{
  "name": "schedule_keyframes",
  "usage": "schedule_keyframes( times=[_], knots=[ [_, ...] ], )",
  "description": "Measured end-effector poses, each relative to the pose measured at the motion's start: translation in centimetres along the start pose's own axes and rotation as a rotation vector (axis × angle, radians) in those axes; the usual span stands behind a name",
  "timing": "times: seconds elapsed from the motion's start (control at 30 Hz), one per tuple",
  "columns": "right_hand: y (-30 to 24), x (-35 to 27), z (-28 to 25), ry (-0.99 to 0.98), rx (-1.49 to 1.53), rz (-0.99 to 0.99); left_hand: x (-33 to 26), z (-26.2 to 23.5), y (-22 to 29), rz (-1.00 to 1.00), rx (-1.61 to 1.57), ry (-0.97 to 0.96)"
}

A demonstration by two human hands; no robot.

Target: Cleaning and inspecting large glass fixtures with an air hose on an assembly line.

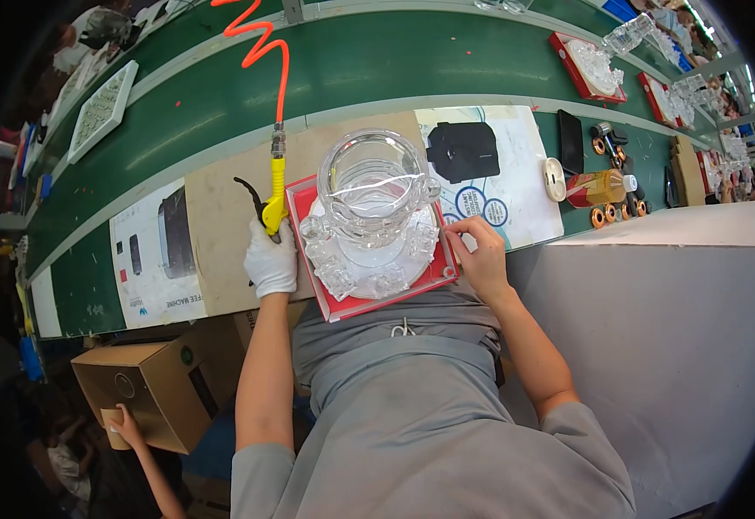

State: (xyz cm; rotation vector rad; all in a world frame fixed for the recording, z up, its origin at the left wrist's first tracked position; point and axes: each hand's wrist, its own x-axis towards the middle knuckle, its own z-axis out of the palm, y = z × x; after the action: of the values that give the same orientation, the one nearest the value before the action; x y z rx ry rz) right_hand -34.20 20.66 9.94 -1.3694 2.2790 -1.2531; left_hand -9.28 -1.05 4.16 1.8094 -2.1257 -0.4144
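Observation:
My left hand (272, 264), in a white glove, is wrapped round a yellow air blow gun (275, 195) with a black lever. An orange coiled hose (285, 86) runs up from its metal coupling. To its right a red tray (336, 310) lies tilted at the table's near edge, against my lap. Clear plastic parts (334, 270) ring a white disc (373, 257) in the tray, and a large clear round vessel (373, 173) stands above them. My bare right hand (481, 258) is at the tray's right edge, fingers curled and pinched together; what they grip is not clear.
Printed cardboard sheets (520, 143) cover the bench. At right are a bottle (598, 188), an oval white piece (554, 179) and several copper-coloured rings (604, 214). Other red trays (587, 67) sit on the green belt (395, 60). Lower left, another person's hand (124, 426) reaches into a carton (157, 389).

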Motion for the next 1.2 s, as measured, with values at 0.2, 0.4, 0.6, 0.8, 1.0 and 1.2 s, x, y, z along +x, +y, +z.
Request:
schedule_keyframes(
  times=[0.2,0.4,0.6,0.8,1.0,1.2],
  knots=[
    [1.2,-1.3,-0.1,-0.095,0.582,0.445,0.0,0.1,0.0,0.024,-0.011,0.013],
    [-0.5,-3.6,-2.4,-0.091,0.821,0.429,0.1,0.5,-0.5,0.023,-0.017,0.011],
    [0.6,-5.7,-4.2,0.074,0.526,0.468,0.1,0.5,-0.8,0.016,-0.021,0.010],
    [0.7,-2.1,-1.0,0.022,-0.026,0.168,0.0,0.4,-0.3,0.024,-0.021,0.028],
    [0.6,0.2,2.2,0.027,-0.452,-0.139,0.0,0.6,0.0,0.018,0.002,0.021],
    [1.0,0.8,2.2,0.023,-0.455,-0.150,0.0,0.2,0.0,0.020,-0.024,0.025]
  ],
)
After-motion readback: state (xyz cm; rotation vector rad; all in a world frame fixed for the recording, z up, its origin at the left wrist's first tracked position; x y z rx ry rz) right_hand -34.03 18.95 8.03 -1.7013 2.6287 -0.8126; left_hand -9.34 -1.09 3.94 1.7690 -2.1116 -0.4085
